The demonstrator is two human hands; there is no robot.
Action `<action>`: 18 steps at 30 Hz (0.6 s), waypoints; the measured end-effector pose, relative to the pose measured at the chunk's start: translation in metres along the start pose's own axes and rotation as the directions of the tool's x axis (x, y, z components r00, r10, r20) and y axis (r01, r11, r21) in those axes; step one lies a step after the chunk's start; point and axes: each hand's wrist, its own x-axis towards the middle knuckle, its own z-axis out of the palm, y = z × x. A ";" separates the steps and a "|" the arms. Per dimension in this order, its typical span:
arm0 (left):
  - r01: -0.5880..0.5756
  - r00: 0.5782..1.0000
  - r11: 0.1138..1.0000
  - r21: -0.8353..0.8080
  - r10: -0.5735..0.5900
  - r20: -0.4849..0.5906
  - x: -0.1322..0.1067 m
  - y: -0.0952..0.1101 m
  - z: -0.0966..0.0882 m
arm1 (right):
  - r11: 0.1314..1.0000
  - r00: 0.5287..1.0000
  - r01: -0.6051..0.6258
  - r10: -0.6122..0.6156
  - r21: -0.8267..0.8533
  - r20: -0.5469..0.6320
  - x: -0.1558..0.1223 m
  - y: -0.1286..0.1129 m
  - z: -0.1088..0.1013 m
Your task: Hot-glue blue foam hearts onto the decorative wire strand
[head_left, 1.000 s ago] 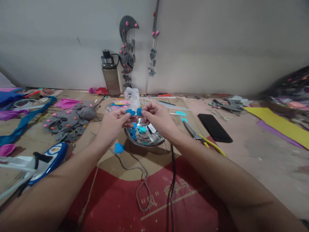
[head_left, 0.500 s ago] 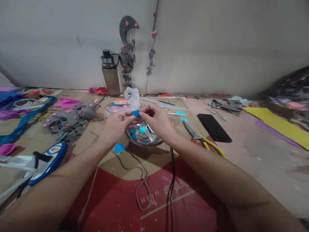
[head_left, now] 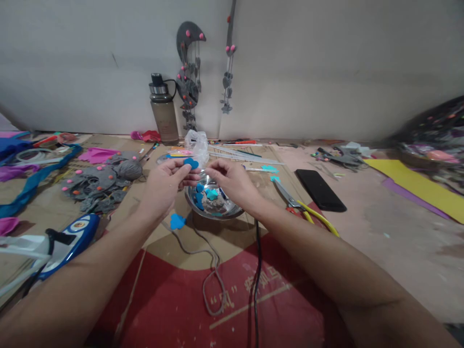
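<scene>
Between the thumb and fingers of my left hand [head_left: 167,181] is a blue felt cutout [head_left: 190,163] with a scalloped edge. My right hand [head_left: 232,180] is a little to its right, thumb and forefinger pinched together; whatever they hold is too small to make out. Below both hands sits a shiny metal bowl [head_left: 232,212] with blue pieces and a turquoise flower cutout [head_left: 211,194] inside. Another blue cutout [head_left: 177,222] lies on the cardboard left of the bowl, touching a grey cord [head_left: 188,249].
Yellow-handled scissors [head_left: 300,205] and a black phone [head_left: 321,190] lie to the right. A bottle [head_left: 165,116] stands by the wall near a hanging grey felt ornament [head_left: 188,87]. Grey felt pieces with pompoms [head_left: 96,183] and a blue-white device [head_left: 72,246] are left. A black cable [head_left: 257,275] crosses the cardboard.
My hands have drawn apart. The blue cutout has moved left with my left hand, and my right hand no longer touches it. The view has shifted slightly.
</scene>
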 end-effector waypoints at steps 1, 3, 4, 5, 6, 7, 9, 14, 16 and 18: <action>-0.015 1.000 1.000 -0.020 0.015 -0.023 0.001 0.001 -0.001 | 0.997 0.996 0.024 -0.018 -0.068 0.085 -0.001 0.001 0.001; -0.023 0.999 0.999 -0.042 0.021 -0.048 0.003 0.001 -0.003 | 0.973 0.955 0.102 -0.037 -0.207 0.295 -0.003 0.002 0.003; -0.016 0.998 0.999 -0.046 0.014 -0.054 0.003 0.002 -0.003 | 0.954 0.923 0.142 -0.031 -0.263 0.384 -0.005 0.002 0.004; -0.005 0.999 0.999 -0.046 0.003 -0.055 0.003 0.002 -0.003 | 0.935 0.894 0.175 -0.020 -0.308 0.448 -0.006 0.001 0.005; 0.006 0.999 0.999 -0.046 -0.009 -0.052 0.003 0.002 -0.002 | 0.919 0.873 0.199 -0.009 -0.340 0.488 -0.007 0.001 0.006; 0.016 0.999 0.999 -0.045 -0.018 -0.049 0.002 0.002 -0.002 | 0.908 0.858 0.213 0.003 -0.362 0.513 -0.008 0.001 0.006; 0.029 0.999 0.999 -0.043 -0.031 -0.043 0.001 0.001 0.000 | 0.897 0.847 0.227 0.010 -0.379 0.531 -0.009 0.000 0.007; 0.020 1.000 0.999 -0.031 -0.021 -0.022 0.001 -0.001 0.000 | 0.888 0.861 0.227 0.010 -0.401 0.508 -0.008 -0.002 0.006; 0.015 1.000 1.000 -0.023 -0.015 -0.011 0.002 -0.002 -0.001 | 0.892 0.868 0.202 0.029 -0.405 0.496 -0.007 -0.004 0.004; 0.022 1.000 1.000 -0.011 -0.022 -0.006 0.002 -0.002 -0.001 | 0.902 0.873 0.170 0.049 -0.398 0.485 -0.006 -0.005 0.002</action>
